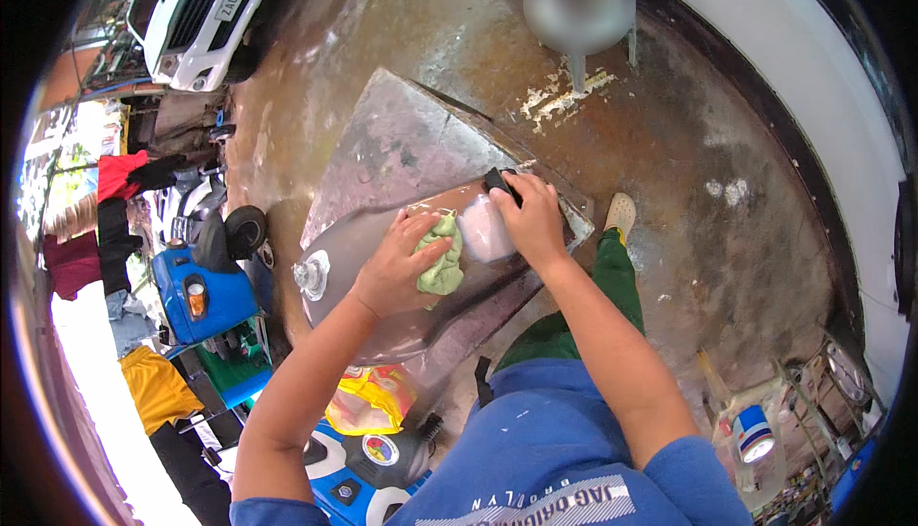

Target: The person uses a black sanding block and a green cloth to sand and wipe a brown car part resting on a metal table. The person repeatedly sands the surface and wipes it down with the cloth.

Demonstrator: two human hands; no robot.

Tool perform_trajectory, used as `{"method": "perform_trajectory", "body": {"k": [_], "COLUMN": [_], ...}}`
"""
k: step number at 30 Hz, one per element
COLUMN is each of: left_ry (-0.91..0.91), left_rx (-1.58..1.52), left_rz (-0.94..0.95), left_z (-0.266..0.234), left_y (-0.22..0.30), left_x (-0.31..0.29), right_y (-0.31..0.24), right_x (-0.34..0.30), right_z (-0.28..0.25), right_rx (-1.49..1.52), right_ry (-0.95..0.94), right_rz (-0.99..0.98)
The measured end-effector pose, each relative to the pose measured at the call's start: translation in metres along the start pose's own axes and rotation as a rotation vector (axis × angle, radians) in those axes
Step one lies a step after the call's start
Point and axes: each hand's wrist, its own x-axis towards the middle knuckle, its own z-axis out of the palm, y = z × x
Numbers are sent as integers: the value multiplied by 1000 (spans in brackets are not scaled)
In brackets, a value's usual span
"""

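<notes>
A smooth grey-brown curved panel [368, 263], shaped like a motorcycle fuel tank, lies on a worn flat board. A silver round cap [311, 275] sits at its left end. My left hand [394, 263] rests on the panel with its fingers around a crumpled light green cloth [442, 268]. Close by, my right hand [532, 215] grips a small black block [501, 185] at the panel's right edge. Between the two hands is a pale pinkish-white patch [486, 230] on the panel. The block's underside is hidden.
The board [392, 134] reaches past the panel toward the far side. Behind it stands a round-topped stool [579, 5]. A blue motorcycle [206, 287] and hanging clothes are at the left, a white vehicle [206, 19] at the far left. A yellow-red plastic bag [373, 397] lies near my left arm.
</notes>
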Motion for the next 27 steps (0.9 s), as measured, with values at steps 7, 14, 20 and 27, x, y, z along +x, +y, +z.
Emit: {"method": "perform_trajectory", "body": {"k": [7,14,20,27], "left_ry": [-28,-45,-36,-52], "left_rx": [-11,-11,-8,20], "left_rz": [-34,-22,-54,-39], "left_z": [5,0,4,7], "left_y": [-4,-2,-1,-8], "left_x": [-15,-5,-17,-15], "right_y": [-14,2,-2,6], "right_x": [-74,-16,-64,-27], "right_z": [-27,-6,-19,-9], "right_rx": [58,117,147,102], "right_ry": [-140,-11,-43,-17], "right_rz": [-29,92,112,102]}}
